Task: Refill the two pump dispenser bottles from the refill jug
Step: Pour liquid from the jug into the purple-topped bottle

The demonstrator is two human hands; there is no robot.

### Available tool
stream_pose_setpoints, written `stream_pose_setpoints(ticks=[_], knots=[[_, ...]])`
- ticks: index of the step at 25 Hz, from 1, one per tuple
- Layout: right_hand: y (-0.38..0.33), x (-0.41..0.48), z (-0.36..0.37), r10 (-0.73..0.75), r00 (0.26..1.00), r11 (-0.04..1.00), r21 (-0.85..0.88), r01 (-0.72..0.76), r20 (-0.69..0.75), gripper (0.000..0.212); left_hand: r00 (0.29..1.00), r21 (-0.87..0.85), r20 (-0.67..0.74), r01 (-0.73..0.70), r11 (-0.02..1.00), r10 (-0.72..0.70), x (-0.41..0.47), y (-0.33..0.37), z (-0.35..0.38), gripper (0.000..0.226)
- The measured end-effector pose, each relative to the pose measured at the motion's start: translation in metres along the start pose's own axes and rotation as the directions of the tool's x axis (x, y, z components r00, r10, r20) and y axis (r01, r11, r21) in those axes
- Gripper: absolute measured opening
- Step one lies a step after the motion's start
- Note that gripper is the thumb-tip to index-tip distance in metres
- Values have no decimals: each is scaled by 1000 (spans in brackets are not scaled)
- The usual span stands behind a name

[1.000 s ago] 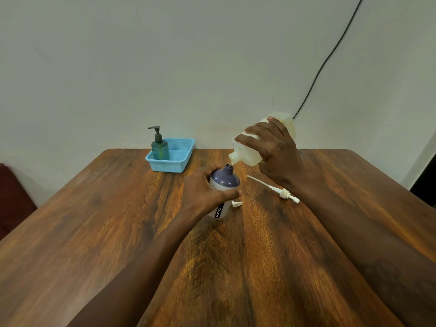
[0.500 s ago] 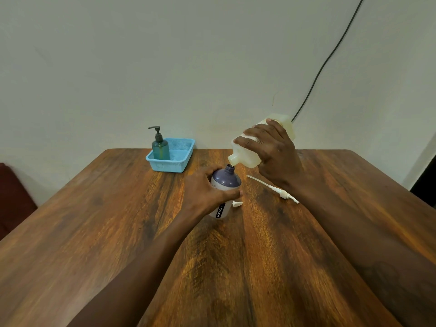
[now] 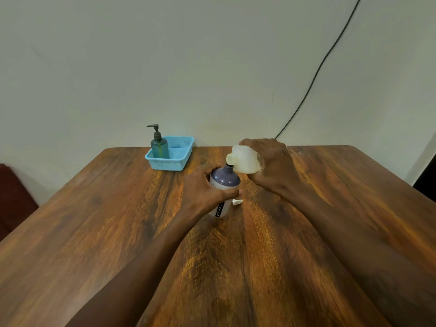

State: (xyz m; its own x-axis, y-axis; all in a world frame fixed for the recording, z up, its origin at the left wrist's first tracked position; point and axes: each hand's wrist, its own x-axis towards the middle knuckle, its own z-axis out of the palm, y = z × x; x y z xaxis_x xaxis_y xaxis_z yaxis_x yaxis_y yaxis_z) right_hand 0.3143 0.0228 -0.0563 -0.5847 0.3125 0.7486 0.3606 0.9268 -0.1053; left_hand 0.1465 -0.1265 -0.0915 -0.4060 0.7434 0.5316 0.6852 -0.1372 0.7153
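Left grip (image 3: 203, 192) is wrapped round the purple bottle (image 3: 224, 182), fingers curled behind it and thumb across the front. The bottle stands mid-bench (image 3: 82, 232) with its neck uncapped. Right grip (image 3: 273, 166) clasps the jug (image 3: 245, 160) from above, fingers curled over its top. The jug is tipped on its side, spout pointing left and sitting just over the bottle's open neck. Whether anything is flowing, can't tell from here. A small white piece (image 3: 237, 201) lies on the bench just right of the purple bottle, close to the left thumb tip. Back at the far edge, the green bottle (image 3: 160, 147) stands upright with its pump on, in the left end of the blue basket (image 3: 165, 164). A black cable (image 3: 318, 72) runs down the wall behind the right grip.
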Motion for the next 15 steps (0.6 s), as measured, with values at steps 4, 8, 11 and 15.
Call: stream_pose_setpoints(ticks=[4,8,11,15], knots=[[8,-11,10,263,962,955,119,-270,71,86,1000,-2,-2,28,1000,-28,1,-2,2,69],[19,-23,20,484,867,842,206,-498,117,91,999,-6,4,42,999,-42,3,-4,2,73],[26,-31,27,553,822,790,229,-568,132,91,998,-1,14,57,998,-57,3,-8,1,75],[31,-35,33,590,795,752,264,-604,139,94,998,9,22,59,998,-59,4,-13,0,76]])
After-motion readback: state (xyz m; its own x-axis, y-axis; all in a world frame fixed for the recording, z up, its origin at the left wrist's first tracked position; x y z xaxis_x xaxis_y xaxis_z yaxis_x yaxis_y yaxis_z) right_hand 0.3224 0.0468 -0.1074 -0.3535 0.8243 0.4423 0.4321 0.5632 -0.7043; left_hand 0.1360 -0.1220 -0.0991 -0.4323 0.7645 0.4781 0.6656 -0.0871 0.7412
